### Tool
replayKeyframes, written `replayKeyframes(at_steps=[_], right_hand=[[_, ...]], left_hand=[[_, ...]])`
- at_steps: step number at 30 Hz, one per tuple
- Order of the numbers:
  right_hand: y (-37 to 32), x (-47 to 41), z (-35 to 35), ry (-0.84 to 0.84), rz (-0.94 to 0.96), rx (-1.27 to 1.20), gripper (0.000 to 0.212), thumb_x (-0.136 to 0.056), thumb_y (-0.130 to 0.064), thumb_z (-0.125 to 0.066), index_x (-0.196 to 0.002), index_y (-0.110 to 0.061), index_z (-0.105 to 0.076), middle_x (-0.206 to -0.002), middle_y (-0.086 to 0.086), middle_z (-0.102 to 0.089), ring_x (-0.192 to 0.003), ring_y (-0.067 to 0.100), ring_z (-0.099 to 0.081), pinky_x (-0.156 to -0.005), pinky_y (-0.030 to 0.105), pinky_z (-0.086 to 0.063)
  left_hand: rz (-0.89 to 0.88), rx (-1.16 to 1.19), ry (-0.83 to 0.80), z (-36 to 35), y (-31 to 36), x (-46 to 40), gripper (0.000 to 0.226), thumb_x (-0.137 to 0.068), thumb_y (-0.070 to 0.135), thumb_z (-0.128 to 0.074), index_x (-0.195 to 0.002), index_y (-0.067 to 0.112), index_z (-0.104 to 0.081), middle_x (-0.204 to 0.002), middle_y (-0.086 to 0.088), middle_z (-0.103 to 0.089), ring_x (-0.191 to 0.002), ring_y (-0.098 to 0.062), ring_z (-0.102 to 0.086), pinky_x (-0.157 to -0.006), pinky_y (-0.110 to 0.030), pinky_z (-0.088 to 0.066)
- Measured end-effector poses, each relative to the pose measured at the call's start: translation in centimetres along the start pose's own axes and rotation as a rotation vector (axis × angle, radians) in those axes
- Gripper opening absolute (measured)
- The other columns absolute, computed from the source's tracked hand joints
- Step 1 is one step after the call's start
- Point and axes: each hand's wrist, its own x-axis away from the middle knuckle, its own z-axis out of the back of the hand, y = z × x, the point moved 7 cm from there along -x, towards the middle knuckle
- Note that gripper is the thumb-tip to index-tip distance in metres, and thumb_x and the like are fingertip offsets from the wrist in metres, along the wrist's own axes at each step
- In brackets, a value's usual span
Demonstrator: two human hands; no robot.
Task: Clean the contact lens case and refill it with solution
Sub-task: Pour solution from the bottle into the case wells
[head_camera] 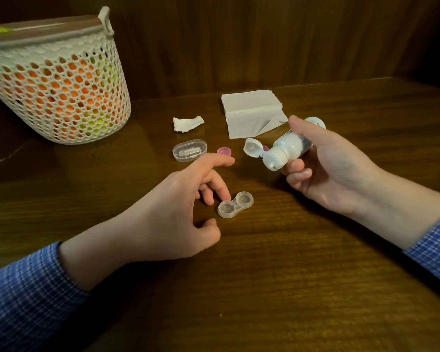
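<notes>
Beside the uncapped lens case (235, 205), left hand (178, 214) rests with fingers relaxed, one fingertip touching it; beyond the case, right hand (323, 168) grips the solution bottle (285, 148), flip lid open.

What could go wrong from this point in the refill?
The solution bottle in the right hand is tilted, flip cap open, nozzle short of the lens case: solution may hit the table. The left hand barely touches the light case, so it may slide.
</notes>
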Motion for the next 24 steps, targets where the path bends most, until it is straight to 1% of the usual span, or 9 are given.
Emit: replayKeyframes(at_steps=[3, 5, 10, 14, 16, 19, 22, 24], right_hand=[[0.0, 0.0, 0.1, 0.004, 0.000, 0.002, 0.033, -0.090, -0.040, -0.075, -0.111, -0.019, -0.058, -0.094, 0.011, -0.060, -0.045, 0.008, -0.049, -0.035, 0.016, -0.039], [0.0, 0.0, 0.1, 0.004, -0.002, 0.003, 0.034, -0.090, -0.040, -0.075, -0.111, -0.019, -0.058, -0.094, 0.011, -0.060, -0.045, 0.008, -0.049, -0.035, 0.016, -0.039], [0.0, 0.1, 0.1, -0.002, -0.011, 0.004, 0.033, -0.090, -0.041, -0.075, -0.110, -0.020, -0.058, -0.095, 0.011, -0.061, -0.045, 0.008, -0.049, -0.036, 0.016, -0.039], [0.1, 0.0, 0.2, -0.002, -0.023, -0.011, 0.035, -0.090, -0.041, -0.075, -0.112, -0.019, -0.058, -0.096, 0.012, -0.061, -0.046, 0.008, -0.049, -0.036, 0.016, -0.039], [0.1, -0.1, 0.2, -0.003, -0.028, -0.018, 0.037, -0.089, -0.041, -0.075, -0.113, -0.019, -0.058, -0.097, 0.012, -0.061, -0.046, 0.008, -0.049, -0.035, 0.016, -0.039], [0.2, -0.2, 0.3, -0.008, -0.032, -0.024, 0.041, -0.089, -0.040, -0.076, -0.117, -0.018, -0.056, -0.099, 0.012, -0.059, -0.045, 0.008, -0.049, -0.035, 0.017, -0.039], [0.2, -0.1, 0.3, -0.016, -0.037, -0.032, 0.042, -0.089, -0.041, -0.076, -0.118, -0.018, -0.056, -0.095, 0.012, -0.059, -0.044, 0.008, -0.049, -0.034, 0.017, -0.039], [0.1, -0.1, 0.3, -0.019, -0.038, -0.042, 0.040, -0.090, -0.041, -0.075, -0.117, -0.018, -0.056, -0.092, 0.011, -0.059, -0.044, 0.008, -0.049, -0.034, 0.017, -0.039]], left_hand=[[0.012, -0.004, 0.020, 0.1, -0.2, -0.1, 0.090, -0.077, 0.004, -0.079, -0.152, 0.032, -0.037, -0.102, 0.021, -0.067, -0.101, -0.008, -0.064, -0.091, -0.020, -0.052], [0.001, 0.002, 0.042, 0.1, -0.2, -0.1, 0.085, -0.078, 0.003, -0.079, -0.149, 0.030, -0.041, -0.100, 0.020, -0.068, -0.098, -0.008, -0.066, -0.089, -0.022, -0.053], [-0.034, 0.010, 0.081, 0.0, 0.3, -0.1, 0.077, -0.080, 0.010, -0.082, -0.146, 0.028, -0.046, -0.095, 0.018, -0.068, -0.092, -0.012, -0.068, -0.081, -0.024, -0.055], [-0.061, 0.036, 0.101, -0.4, 0.8, -0.1, 0.075, -0.080, 0.015, -0.084, -0.145, 0.025, -0.047, -0.092, 0.015, -0.067, -0.086, -0.014, -0.067, -0.075, -0.020, -0.055], [-0.047, 0.053, 0.119, -0.5, 0.8, -0.3, 0.075, -0.079, 0.022, -0.084, -0.145, 0.023, -0.047, -0.091, 0.013, -0.066, -0.083, -0.016, -0.066, -0.072, -0.019, -0.055], [0.019, 0.066, 0.140, -0.5, 0.6, -0.9, 0.083, -0.075, 0.034, -0.085, -0.147, 0.021, -0.045, -0.097, 0.013, -0.062, -0.081, -0.015, -0.063, -0.068, -0.019, -0.054], [0.076, 0.074, 0.132, -0.7, 0.4, -1.4, 0.090, -0.073, 0.042, -0.086, -0.150, 0.025, -0.041, -0.107, 0.016, -0.060, -0.082, -0.010, -0.062, -0.068, -0.016, -0.053], [0.089, 0.083, 0.122, -0.9, 0.5, -1.7, 0.090, -0.073, 0.044, -0.085, -0.150, 0.027, -0.040, -0.112, 0.018, -0.060, -0.082, -0.010, -0.061, -0.069, -0.018, -0.055]])
